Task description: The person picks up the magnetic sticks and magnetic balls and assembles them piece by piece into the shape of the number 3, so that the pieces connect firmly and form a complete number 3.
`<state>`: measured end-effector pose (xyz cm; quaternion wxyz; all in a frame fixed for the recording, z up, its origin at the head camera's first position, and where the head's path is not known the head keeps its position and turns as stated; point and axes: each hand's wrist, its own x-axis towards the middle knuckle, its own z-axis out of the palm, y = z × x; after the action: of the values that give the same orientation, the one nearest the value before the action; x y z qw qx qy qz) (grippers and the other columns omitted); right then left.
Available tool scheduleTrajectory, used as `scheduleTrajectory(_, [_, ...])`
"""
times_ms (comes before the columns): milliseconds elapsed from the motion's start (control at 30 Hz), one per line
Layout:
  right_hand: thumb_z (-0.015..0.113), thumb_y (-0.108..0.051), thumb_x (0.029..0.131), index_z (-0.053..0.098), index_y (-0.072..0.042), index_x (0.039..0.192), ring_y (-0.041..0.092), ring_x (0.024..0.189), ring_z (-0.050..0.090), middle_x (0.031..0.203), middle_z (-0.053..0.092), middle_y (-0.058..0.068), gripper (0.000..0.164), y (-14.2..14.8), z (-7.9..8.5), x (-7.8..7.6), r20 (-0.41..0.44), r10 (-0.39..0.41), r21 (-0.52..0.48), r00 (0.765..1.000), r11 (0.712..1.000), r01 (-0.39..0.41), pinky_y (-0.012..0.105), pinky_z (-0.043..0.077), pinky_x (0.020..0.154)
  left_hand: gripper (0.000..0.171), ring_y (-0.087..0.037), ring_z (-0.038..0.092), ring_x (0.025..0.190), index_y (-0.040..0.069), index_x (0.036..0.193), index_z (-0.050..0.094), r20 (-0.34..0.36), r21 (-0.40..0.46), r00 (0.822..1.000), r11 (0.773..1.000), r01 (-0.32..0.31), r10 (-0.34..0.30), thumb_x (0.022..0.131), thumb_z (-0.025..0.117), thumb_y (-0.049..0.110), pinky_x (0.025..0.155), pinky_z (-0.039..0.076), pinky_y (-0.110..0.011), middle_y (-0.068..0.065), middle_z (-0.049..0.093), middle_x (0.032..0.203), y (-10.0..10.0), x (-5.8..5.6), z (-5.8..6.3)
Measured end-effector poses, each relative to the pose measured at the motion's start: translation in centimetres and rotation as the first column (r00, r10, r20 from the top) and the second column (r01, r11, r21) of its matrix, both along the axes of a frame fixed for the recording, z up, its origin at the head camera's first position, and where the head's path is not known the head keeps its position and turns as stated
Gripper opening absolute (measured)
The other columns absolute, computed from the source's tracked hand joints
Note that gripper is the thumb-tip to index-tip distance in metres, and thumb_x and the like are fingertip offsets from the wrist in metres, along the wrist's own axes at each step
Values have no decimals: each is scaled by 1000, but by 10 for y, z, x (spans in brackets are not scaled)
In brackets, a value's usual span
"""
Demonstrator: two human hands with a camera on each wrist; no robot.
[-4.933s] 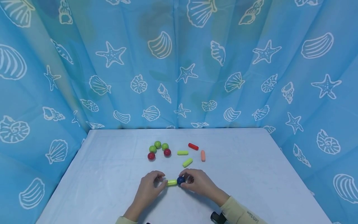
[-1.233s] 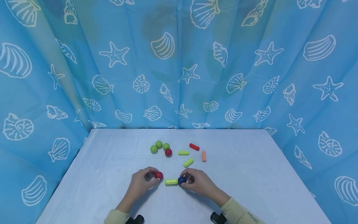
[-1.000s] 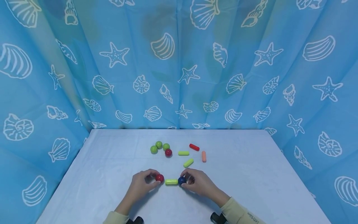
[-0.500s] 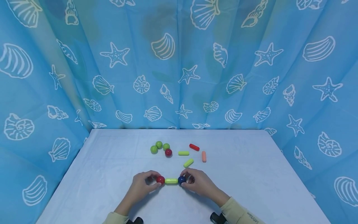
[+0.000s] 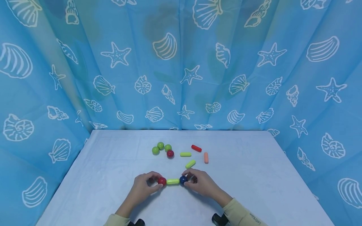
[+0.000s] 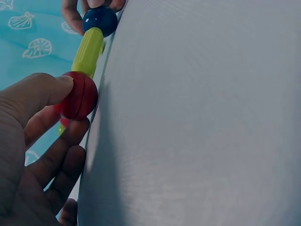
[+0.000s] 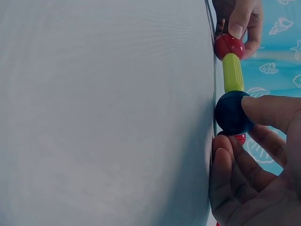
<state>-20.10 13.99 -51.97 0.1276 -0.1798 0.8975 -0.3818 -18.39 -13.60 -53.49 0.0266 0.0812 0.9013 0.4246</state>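
A yellow-green ribbed rod point(image 5: 173, 181) lies between a red ball point(image 5: 162, 181) and a dark blue ball point(image 5: 183, 180), touching both in one straight row. My left hand point(image 5: 145, 187) pinches the red ball between thumb and fingers. On the other end, my right hand point(image 5: 202, 184) pinches the blue ball. In the left wrist view the thumb presses on the red ball point(image 6: 81, 96), with a seam line round it. The right wrist view has the thumb on the blue ball point(image 7: 233, 113), and the rod point(image 7: 233, 73) meeting it.
Behind the hands sit several green balls point(image 5: 156, 150) with a second red ball point(image 5: 170, 153). To their right lie two yellow-green rods point(image 5: 190, 164), a red rod point(image 5: 196, 148) and a pink rod point(image 5: 206, 158). A shell-patterned curtain point(image 5: 181, 94) surrounds the white table point(image 5: 254, 175).
My left hand let go of the rod and took a red ball from the back group. It brought that ball against the rod's left end. My right hand kept holding the blue ball.
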Motion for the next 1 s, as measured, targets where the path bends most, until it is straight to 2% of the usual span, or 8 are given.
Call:
scheduleTrajectory(167, [79,-23,90,67,-23,119,9,85,60,102,68,-8,31,0,-2,-1,-2,2,-11,1000,1000,-2,27,52,74,30,-11,57,86,22,108,71,-16,-21,1000,1000,13,-14,82,85,23,84,48,-38,12,67,93,-1,0,-1])
scheduleTrajectory(300, [79,-24,90,68,-23,119,9,85,61,102,68,-8,31,0,-3,-1,-1,8,-15,1000,1000,-8,28,52,75,42,-10,58,87,20,116,68,-63,-60,998,998,22,-26,80,86,30,84,49,-38,10,66,95,0,0,1])
scheduleTrajectory(467, [79,-25,90,68,-24,120,9,85,61,102,68,-8,31,1,-3,-1,-4,9,-13,1000,1000,-9,28,52,75,55,-13,60,95,17,126,65,-100,-88,994,996,28,-37,79,86,37,94,47,-51,5,67,108,9,2,3])
scheduleTrajectory(667, [78,-25,91,67,-22,121,9,85,61,104,69,-8,32,2,-2,-1,7,4,-23,1000,1000,-4,27,51,74,57,-23,62,114,17,130,65,-136,-101,988,993,66,-79,81,86,38,104,39,-63,-1,68,121,23,0,4])
scheduleTrajectory(767, [79,-25,91,66,-20,120,8,85,61,104,68,-8,32,2,-1,-1,13,-6,-26,1000,1000,6,25,51,73,55,-24,62,118,18,129,67,-174,-110,979,990,90,-109,81,86,39,104,41,-60,-1,69,124,31,-2,4])
scheduleTrajectory(867, [79,-25,90,65,-17,118,8,83,60,104,67,-8,32,2,0,-1,14,-10,-31,1000,999,10,24,50,71,51,-17,65,102,19,127,69,-205,-112,969,987,118,-139,82,85,37,93,51,-47,1,70,121,37,-5,3])
scheduleTrajectory(933, [79,-25,90,66,-16,117,8,81,59,102,66,-8,31,2,0,-1,12,-9,-36,1000,999,10,24,49,69,48,-11,63,92,20,125,70,-214,-119,965,984,131,-154,83,85,37,86,52,-39,4,71,117,41,-6,2])
scheduleTrajectory(1000, [79,-24,90,66,-15,116,9,80,58,100,66,-8,31,2,-1,-1,7,-5,-42,1000,999,5,24,48,68,45,-9,62,88,21,124,71,-212,-130,963,981,141,-166,84,84,37,84,50,-38,6,72,113,45,-7,2])
